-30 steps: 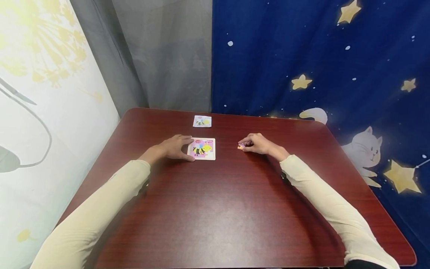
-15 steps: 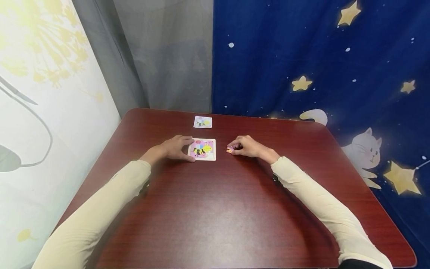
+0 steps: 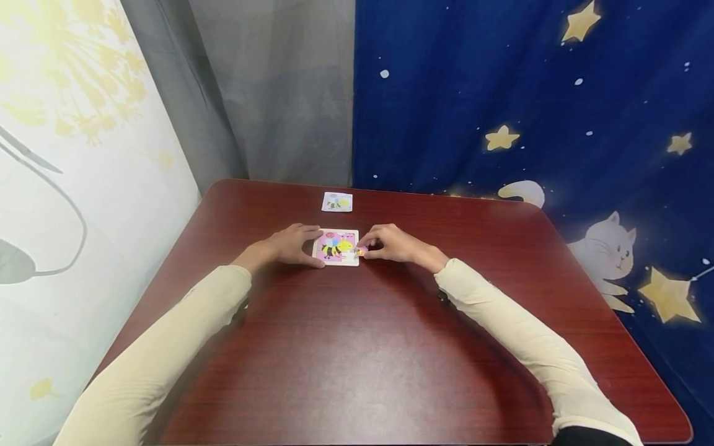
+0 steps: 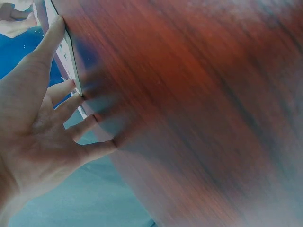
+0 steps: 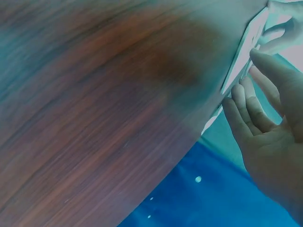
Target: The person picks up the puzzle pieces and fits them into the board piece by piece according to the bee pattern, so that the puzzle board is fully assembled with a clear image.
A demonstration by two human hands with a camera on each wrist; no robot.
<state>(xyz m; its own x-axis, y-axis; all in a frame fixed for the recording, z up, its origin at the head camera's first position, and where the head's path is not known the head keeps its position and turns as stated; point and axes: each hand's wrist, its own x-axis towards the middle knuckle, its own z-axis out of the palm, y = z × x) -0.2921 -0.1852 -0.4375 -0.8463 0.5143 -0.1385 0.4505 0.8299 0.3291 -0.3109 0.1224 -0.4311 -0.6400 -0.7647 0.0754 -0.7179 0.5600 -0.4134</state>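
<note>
A square puzzle board (image 3: 330, 258) with a yellow-and-black bee on pink lies on the table, a pale gap at its lower right. At its left side, my left hand (image 3: 291, 244) rests spread, thumb and forefinger touching the frame near the two left corners. In the left wrist view, the fingers (image 4: 102, 150) reach out fairly straight, the thumb against the board's edge. My right hand (image 3: 392, 243) pinches a small pink-and-yellow puzzle piece (image 3: 361, 251) between thumb and forefinger at the board's right edge. Those fingertips partly cover the piece.
Behind the board lies a white card (image 3: 337, 202) printed with the same bee. Both rest on a dark red wooden table (image 3: 357, 347). A grey curtain (image 3: 279, 93) and a blue starry curtain (image 3: 446, 93) hang beyond its far edge.
My right hand has moved left with the puzzle piece, from the bare table to the board's right edge. The left hand and the board have stayed in place.
</note>
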